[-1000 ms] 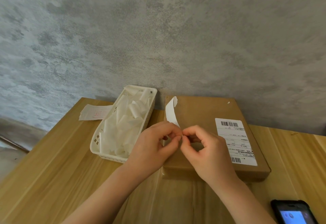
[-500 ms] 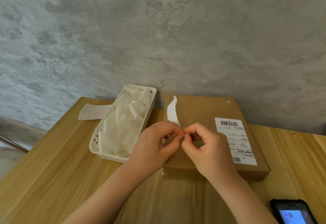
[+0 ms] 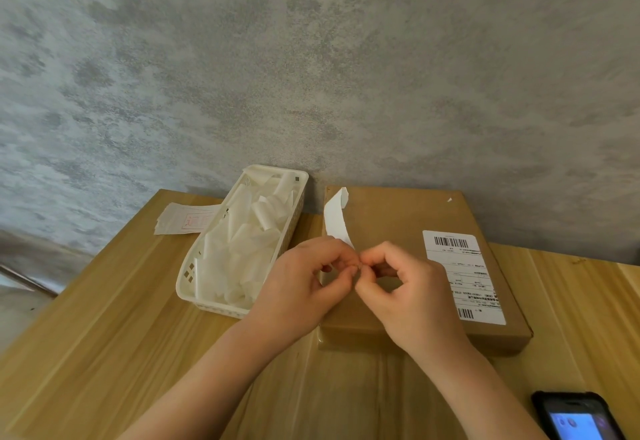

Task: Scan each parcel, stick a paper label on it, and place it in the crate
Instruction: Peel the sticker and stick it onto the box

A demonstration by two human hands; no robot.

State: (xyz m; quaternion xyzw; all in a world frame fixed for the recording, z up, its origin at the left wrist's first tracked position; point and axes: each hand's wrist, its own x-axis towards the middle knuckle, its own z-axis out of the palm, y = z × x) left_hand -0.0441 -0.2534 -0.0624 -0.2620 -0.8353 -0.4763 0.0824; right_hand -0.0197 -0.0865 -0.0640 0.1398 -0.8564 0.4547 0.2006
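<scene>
The wooden desk (image 3: pixel 104 318) carries a white basket (image 3: pixel 194 287); a cardboard parcel (image 3: pixel 398 218); paper slips (image 3: pixel 180 223); a phone (image 3: pixel 575 419).

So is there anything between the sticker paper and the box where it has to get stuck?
Nothing visible. Both hands, left and right, pinch the paper label right above the bare brown top of the cardboard parcel, beside its printed shipping label.

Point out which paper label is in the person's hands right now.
The curling white strip, pinched by the left hand and right hand above the cardboard parcel. The barcode label lies stuck flat on it.
</scene>
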